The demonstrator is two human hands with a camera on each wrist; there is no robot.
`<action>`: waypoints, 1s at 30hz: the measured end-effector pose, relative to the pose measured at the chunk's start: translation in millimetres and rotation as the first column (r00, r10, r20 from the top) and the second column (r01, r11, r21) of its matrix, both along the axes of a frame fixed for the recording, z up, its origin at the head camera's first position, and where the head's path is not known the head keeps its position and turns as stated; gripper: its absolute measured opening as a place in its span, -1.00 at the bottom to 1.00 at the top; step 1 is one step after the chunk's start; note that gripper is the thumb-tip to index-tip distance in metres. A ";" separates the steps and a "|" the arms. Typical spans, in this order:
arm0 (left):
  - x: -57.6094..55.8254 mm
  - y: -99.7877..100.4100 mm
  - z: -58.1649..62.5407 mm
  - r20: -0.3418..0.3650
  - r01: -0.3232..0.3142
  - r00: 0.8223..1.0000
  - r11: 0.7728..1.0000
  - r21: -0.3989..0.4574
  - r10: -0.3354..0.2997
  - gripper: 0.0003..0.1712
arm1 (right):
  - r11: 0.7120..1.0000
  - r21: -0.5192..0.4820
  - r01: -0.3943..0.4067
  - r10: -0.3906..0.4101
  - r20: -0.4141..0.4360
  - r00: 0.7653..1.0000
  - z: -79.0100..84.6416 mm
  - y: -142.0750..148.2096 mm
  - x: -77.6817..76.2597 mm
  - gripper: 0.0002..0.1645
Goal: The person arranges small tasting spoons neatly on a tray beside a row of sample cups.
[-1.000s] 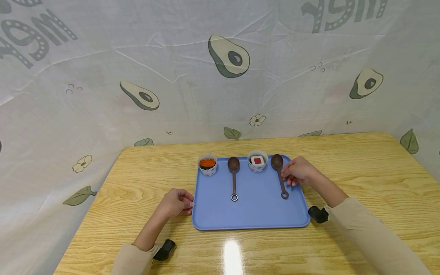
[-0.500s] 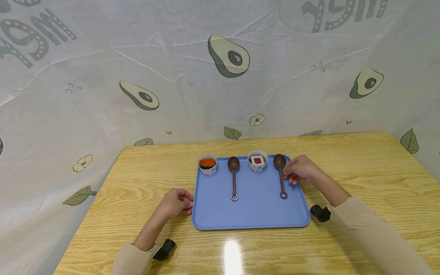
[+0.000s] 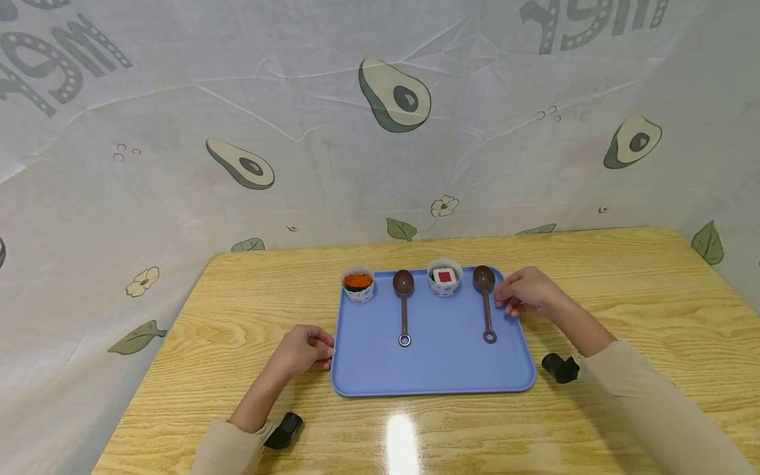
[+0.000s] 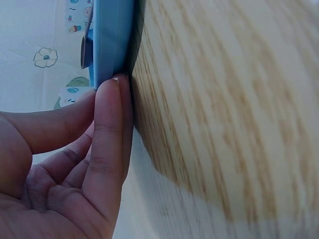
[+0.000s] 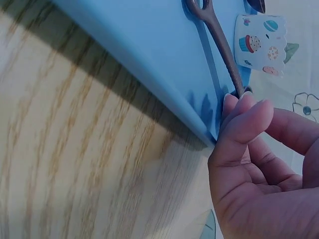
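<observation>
A blue tray lies on the wooden table. My left hand pinches its left rim; thumb and fingers meet the edge in the left wrist view. On the tray's right side rests a brown spoon, bowl toward the back. Just right of its handle is my right hand, fingers loosely bent and apparently apart from the spoon. A second brown spoon lies parallel, left of the tray's middle. Two paper cups stand at the back: one holds orange-topped sushi, the other a white roll with a red centre.
The wooden table extends on all sides of the tray. Behind it hangs a pale cloth printed with avocados and leaves. A black wrist device sits by the right sleeve, and another by the left.
The right spoon's bowl has shifted slightly right and its handle stands straighter. My right hand has let go of it and drawn off to the right. The left hand stays put.
</observation>
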State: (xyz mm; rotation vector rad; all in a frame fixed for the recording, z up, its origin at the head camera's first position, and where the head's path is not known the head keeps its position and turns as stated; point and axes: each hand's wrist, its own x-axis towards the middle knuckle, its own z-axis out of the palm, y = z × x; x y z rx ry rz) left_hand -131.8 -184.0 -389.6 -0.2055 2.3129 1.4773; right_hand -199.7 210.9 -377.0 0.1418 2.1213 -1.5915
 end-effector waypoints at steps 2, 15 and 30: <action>-0.1 -0.1 -0.1 0.000 -0.001 1.000 1.000 0.003 0.001 -0.91 | 1.000 -0.005 0.003 -0.003 0.000 1.000 0.4 2.3 0.6 -0.67; 0.0 -1.3 -2.7 -0.021 0.019 1.000 1.000 0.024 -0.018 -0.93 | 0.999 -0.030 0.017 -0.018 -0.020 1.000 -3.6 19.9 1.1 -0.64; 0.1 -1.3 -3.4 -0.020 0.023 1.000 0.999 0.039 -0.022 -0.93 | 0.998 -0.061 0.034 -0.035 -0.022 0.999 -5.1 49.8 7.4 -0.65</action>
